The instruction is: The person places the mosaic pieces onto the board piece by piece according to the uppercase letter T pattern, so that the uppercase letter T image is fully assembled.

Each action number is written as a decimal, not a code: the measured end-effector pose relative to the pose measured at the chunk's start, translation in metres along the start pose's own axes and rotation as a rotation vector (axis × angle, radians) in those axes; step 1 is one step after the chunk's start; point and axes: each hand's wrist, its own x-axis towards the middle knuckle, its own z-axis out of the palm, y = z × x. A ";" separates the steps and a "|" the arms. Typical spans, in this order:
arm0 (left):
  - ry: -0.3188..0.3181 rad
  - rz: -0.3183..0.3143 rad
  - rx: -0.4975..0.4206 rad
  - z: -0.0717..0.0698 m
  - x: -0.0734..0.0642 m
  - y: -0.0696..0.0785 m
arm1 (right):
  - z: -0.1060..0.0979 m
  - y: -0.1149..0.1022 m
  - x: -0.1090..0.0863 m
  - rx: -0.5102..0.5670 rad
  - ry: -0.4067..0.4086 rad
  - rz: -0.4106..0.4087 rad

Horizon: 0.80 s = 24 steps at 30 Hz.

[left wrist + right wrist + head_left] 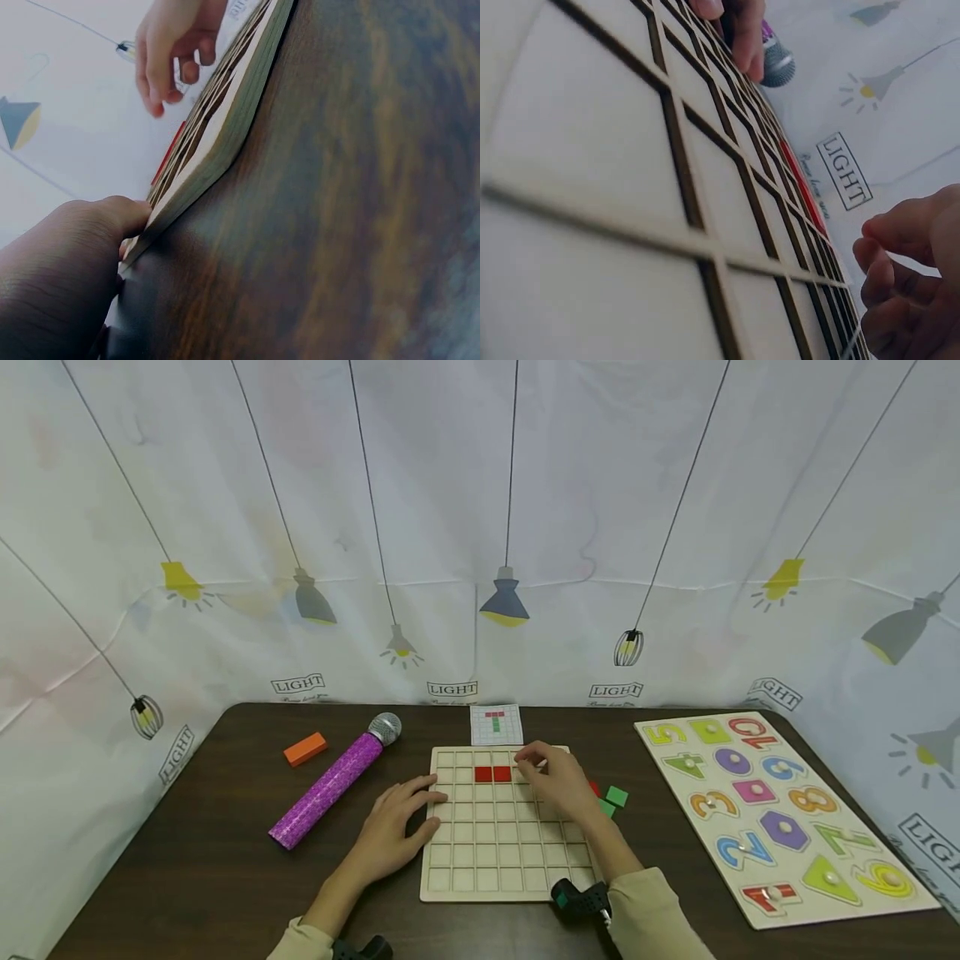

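Note:
My left hand (pixel 393 827) rests at the left side of a pale wooden grid board (pixel 506 894), fingers spread and fingertips at its edge. In the left wrist view a digit of it touches the board's side (pixel 217 150). Two red squares (pixel 492 774) sit side by side in an upper row of the grid. Just right of them, above the board, my right hand (pixel 555 781) hangs with loosely bent fingers (pixel 877 277); no piece shows between them. Beyond its wrist lie green blocks (pixel 617 796) and a red block (pixel 595 788), partly hidden by the hand.
A pattern card (pixel 496 725) with red and green squares lies behind the board. To the left are a purple glitter microphone (pixel 330 789) and an orange block (pixel 305 749). A number-and-shape puzzle board (pixel 757 856) covers the right side of the dark table (pixel 210 877).

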 end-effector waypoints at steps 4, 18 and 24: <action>0.008 0.010 0.007 0.000 0.000 0.001 | -0.013 0.007 -0.006 -0.020 -0.008 -0.007; 0.020 0.012 0.021 0.001 -0.002 0.000 | -0.053 0.049 -0.028 -0.178 0.065 -0.059; 0.026 0.021 0.030 0.003 -0.001 0.000 | -0.062 0.063 -0.038 -0.217 0.058 -0.065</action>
